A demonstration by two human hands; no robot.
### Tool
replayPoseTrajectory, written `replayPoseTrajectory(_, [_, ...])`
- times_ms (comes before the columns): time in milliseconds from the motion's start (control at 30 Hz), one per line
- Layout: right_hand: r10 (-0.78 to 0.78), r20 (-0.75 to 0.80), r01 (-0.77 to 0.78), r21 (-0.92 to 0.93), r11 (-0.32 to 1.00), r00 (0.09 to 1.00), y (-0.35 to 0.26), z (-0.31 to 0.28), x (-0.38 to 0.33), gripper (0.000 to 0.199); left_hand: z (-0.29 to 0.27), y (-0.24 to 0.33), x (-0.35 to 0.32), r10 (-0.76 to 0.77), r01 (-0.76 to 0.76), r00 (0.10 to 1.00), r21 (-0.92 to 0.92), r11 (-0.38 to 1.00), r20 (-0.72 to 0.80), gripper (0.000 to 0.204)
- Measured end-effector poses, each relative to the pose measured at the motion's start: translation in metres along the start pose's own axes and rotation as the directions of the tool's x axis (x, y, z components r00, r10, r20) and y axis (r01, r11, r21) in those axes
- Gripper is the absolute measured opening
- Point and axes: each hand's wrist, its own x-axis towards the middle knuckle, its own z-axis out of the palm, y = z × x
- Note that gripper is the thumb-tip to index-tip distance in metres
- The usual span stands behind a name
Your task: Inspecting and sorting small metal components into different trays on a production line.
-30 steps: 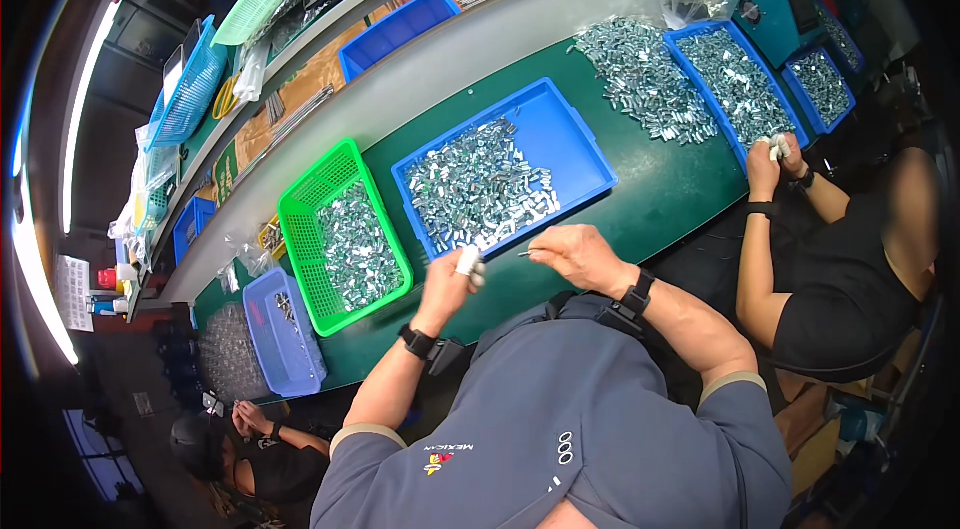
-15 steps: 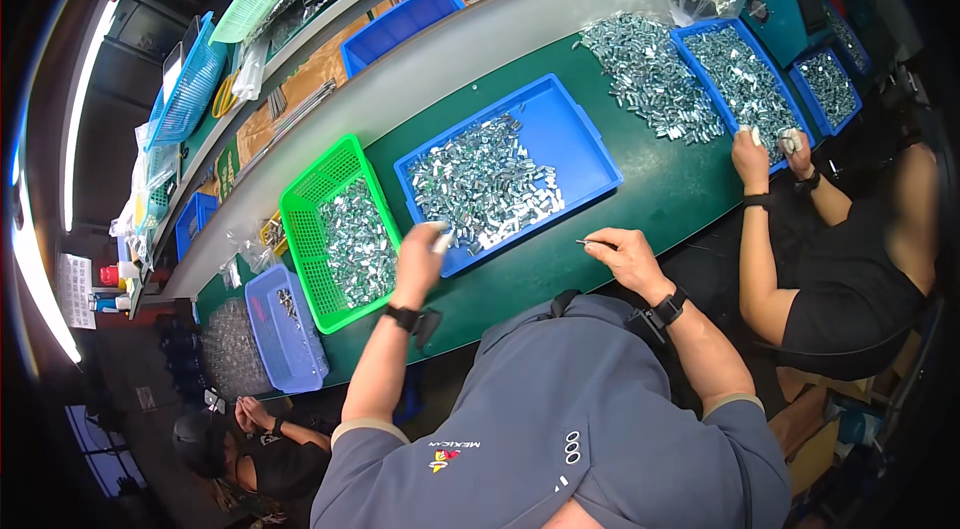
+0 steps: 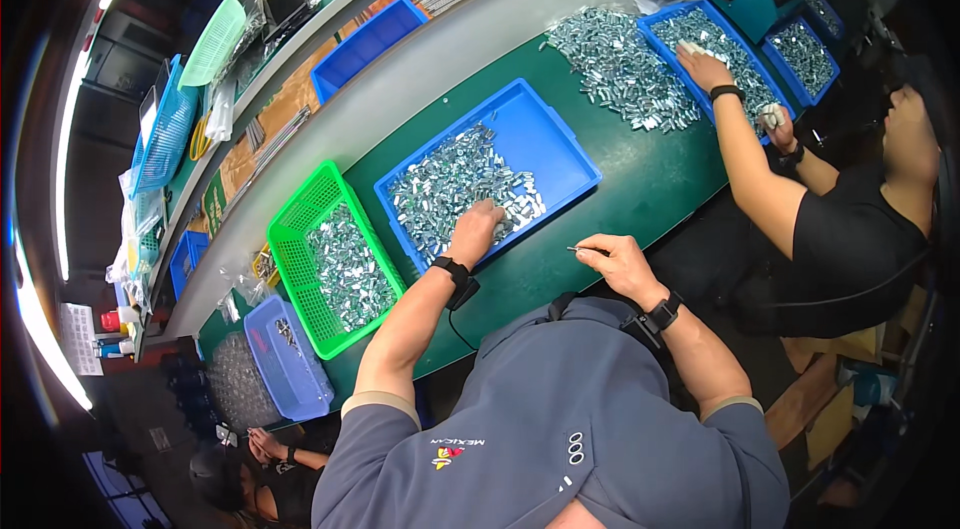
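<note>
My left hand (image 3: 475, 231) reaches into a blue tray (image 3: 562, 155) of small shiny metal cylinders (image 3: 450, 184). Its fingers are curled down among the pieces by the tray's near edge; whatever they grip is hidden. Just right of the tray, my right hand (image 3: 622, 267) is closed over the table, pinching a thin dark rod-like tool (image 3: 577, 249) that points left. A bright green basket (image 3: 310, 321) with more of the same metal pieces (image 3: 350, 264) stands left of the tray.
A loose heap of metal pieces (image 3: 625, 69) lies on the green table (image 3: 655, 169). Farther right, a co-worker's gloved hands (image 3: 705, 64) are at another blue tray (image 3: 765, 79). A pale blue bin (image 3: 300, 384) sits at left; a grey ledge (image 3: 400, 79) runs behind.
My left hand has moved from the green basket's side into the blue tray, and the white piece at its fingers no longer shows. My right hand stays nearly still. The co-worker's hand reached farther over their tray.
</note>
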Motion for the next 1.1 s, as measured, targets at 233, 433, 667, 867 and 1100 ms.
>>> replayPoseTrajectory(233, [0.002,0.050,-0.001,-0.016,1.000,0.999,-0.005,0.005,0.008,0.026,-0.001,0.001,-0.007,-0.031,0.031,0.999,0.026,0.999,-0.015,0.012])
replayPoseTrajectory(433, [-0.047,0.057,0.049,-0.031,0.998,0.997,-0.020,0.007,0.013,0.024,-0.006,0.003,-0.014,-0.011,0.012,1.000,0.059,0.998,-0.015,0.017])
replayPoseTrajectory(667, [-0.098,-0.062,0.104,0.094,0.990,0.993,-0.007,0.013,0.012,0.020,-0.044,0.051,-0.023,-0.272,0.257,0.962,-0.347,0.902,0.005,0.013])
replayPoseTrajectory(867, [-0.180,0.026,0.181,-0.080,0.980,0.983,-0.024,0.015,0.022,0.019,-0.073,0.099,-0.027,-0.333,0.356,0.929,-0.641,0.680,0.162,0.019])
replayPoseTrajectory(1100, [-0.311,0.057,0.316,-0.179,0.932,0.949,-0.022,0.023,0.027,0.018,-0.066,0.107,-0.029,-0.302,0.271,0.949,-0.725,0.633,0.091,0.020])
